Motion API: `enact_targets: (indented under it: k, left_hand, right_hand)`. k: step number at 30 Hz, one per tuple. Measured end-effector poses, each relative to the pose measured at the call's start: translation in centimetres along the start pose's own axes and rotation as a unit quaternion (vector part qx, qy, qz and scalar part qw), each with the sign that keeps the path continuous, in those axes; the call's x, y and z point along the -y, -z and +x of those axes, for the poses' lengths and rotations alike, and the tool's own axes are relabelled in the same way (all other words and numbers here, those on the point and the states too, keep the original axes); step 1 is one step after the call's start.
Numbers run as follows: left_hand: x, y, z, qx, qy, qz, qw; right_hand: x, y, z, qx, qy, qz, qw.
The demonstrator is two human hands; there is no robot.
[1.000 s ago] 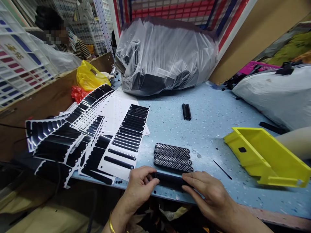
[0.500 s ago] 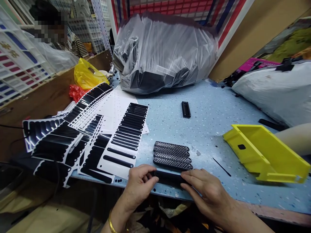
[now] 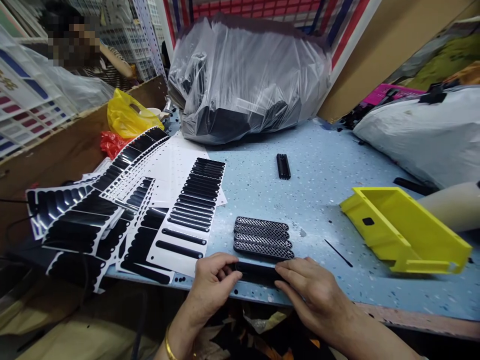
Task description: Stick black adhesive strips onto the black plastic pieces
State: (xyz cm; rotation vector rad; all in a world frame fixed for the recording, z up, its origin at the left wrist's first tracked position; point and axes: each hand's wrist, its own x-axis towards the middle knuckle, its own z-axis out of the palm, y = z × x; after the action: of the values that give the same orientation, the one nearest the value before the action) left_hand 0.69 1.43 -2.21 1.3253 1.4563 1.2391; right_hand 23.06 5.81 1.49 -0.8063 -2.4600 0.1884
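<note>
At the table's front edge, my left hand (image 3: pixel 215 277) and my right hand (image 3: pixel 309 282) grip opposite ends of a long black strip-shaped piece (image 3: pixel 258 273). Fingers and thumbs pinch it from both sides, and its ends are hidden under them. Just beyond it lie several black pieces with a silver lattice pattern (image 3: pixel 263 237), side by side in a block. Left of my hands, a white sheet of black adhesive strips (image 3: pixel 176 234) rests on the table, with a wide gap between its lowest strips.
More strip sheets (image 3: pixel 80 220) overlap at the left. A small black part (image 3: pixel 283 166) lies farther back, before a large plastic-wrapped bundle (image 3: pixel 247 85). An empty yellow bin (image 3: pixel 407 232) stands at the right, near a thin black stick (image 3: pixel 338 252). Another person (image 3: pixel 108 65) sits at far left.
The camera view has shifted slightly, so the whole scene sits a little farther left. Both hands keep their hold on the black piece. The other person's arm is now raised.
</note>
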Motion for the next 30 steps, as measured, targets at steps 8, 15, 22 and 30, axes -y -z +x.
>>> enact_targets:
  k: [8,15,22,30]
  left_hand:
    - [-0.03,-0.01,-0.02,-0.001,-0.002,0.008,1.000]
    - [-0.38,0.25,-0.04,0.002,-0.037,0.043,0.998]
    - [-0.58,-0.05,0.18,-0.015,-0.019,0.063,0.998]
    - [-0.77,-0.70,0.41,-0.035,0.000,0.060,0.998]
  right_hand:
    - [0.27,-0.03,-0.05,0.019,-0.016,0.005,1.000]
    - [0.35,-0.11,-0.15,0.034,-0.033,0.014,0.999]
    - [0.33,-0.27,-0.27,0.044,-0.052,0.032,0.997]
    - [0.49,-0.17,-0.15,0.039,-0.043,0.032,0.998]
